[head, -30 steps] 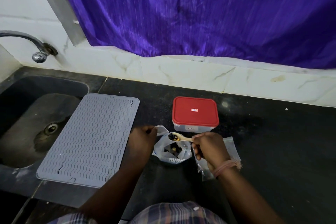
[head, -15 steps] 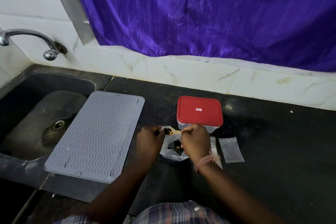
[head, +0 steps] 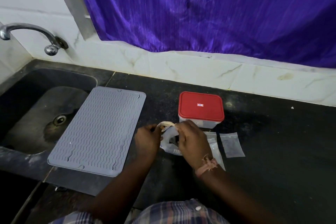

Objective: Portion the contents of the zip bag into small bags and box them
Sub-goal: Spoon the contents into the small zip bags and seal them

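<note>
On dark counter (head: 272,151), front centre: zip bag (head: 170,148) between both hands, dark contents visible through clear plastic. Left hand (head: 147,141) curled at bag's left edge, gripping something small there; exact pinch unclear. Right hand (head: 193,141) clamped on wooden spoon (head: 166,124), bowl of spoon over bag mouth, pointing left towards the left hand. Hands close together, not touching. Just behind: box (head: 201,109), red lid on, upright. Right of the hands: two small bags (head: 231,144) flat on counter, the nearer one partly hidden under right wrist. Left of hands: grey ribbed mat (head: 98,131), overlapping sink (head: 36,107) edge. Tap (head: 32,36) on wall above sink. Purple curtain (head: 200,9) behind.
</note>
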Motion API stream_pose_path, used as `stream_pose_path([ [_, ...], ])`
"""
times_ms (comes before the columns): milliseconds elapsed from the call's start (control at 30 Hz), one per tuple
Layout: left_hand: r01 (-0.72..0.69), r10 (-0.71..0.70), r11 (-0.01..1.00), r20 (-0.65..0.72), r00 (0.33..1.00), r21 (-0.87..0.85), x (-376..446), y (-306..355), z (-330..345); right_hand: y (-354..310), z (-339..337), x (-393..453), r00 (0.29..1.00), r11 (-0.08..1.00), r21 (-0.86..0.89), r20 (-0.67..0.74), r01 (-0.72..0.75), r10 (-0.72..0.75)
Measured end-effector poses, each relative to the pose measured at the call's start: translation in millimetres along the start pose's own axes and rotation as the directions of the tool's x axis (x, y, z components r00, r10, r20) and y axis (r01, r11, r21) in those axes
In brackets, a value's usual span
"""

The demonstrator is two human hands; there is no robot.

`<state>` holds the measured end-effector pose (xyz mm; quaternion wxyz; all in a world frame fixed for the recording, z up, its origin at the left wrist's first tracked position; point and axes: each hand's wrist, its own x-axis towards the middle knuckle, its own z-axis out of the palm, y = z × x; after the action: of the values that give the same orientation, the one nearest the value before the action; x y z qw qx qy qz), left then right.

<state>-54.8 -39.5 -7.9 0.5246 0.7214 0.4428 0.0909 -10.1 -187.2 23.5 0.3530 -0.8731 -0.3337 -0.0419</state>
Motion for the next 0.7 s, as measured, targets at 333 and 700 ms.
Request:
stream_pose_path([
  [333,0.2,-0.211,0.968,-0.064,0.975,-0.152,-12.2,-19.1,13.3,44.2,-20.9,-39.2,0.957,0.957,0.136,-0.097,-0.258,0.272],
  [700,0.473,-0.457,0.666,0.186,0.87,-0.577,-5.0,-17.2,46.4,54.4,23.3,-35.9,0.994,0.923,-0.38,0.06,-0.059,0.089],
])
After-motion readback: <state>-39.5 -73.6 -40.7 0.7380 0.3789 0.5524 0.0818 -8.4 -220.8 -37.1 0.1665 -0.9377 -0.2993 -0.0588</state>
